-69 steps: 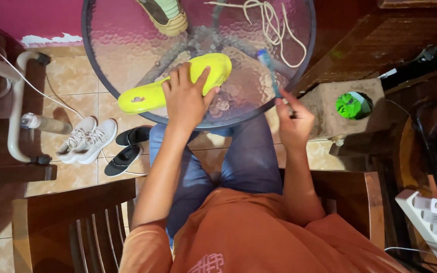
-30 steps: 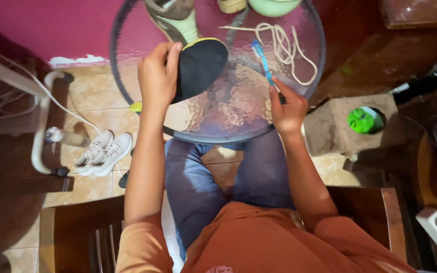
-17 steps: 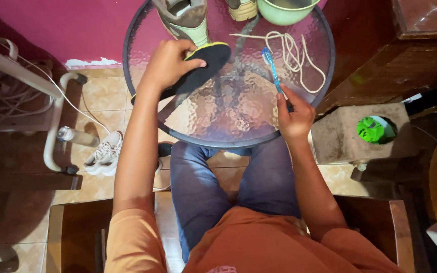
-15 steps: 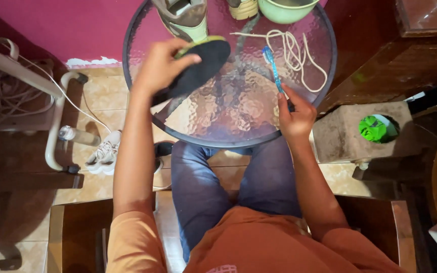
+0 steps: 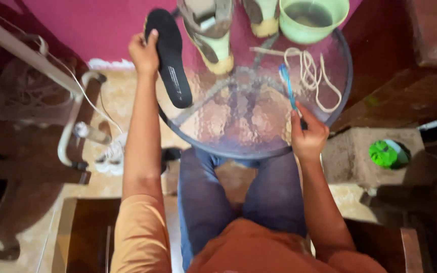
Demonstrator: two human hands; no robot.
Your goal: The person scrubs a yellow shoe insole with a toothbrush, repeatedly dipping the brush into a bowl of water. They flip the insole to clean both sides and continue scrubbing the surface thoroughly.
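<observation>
Left hand (image 5: 144,50) gripped the black insole (image 5: 170,58) lifted at far left, right hand (image 5: 307,137) held the blue toothbrush (image 5: 289,91); judged mid-clean, scrubbing needed brush meeting insole

Insole (image 5: 170,60) at table (image 5: 259,146) left edge; shoes (image 5: 211,35), bowl (image 5: 312,20) behind; laces (image 5: 312,76) right.

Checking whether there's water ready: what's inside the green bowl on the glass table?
The green bowl holds murky liquid; its bottom cannot be seen, and the frame edge cuts off its far rim.
</observation>
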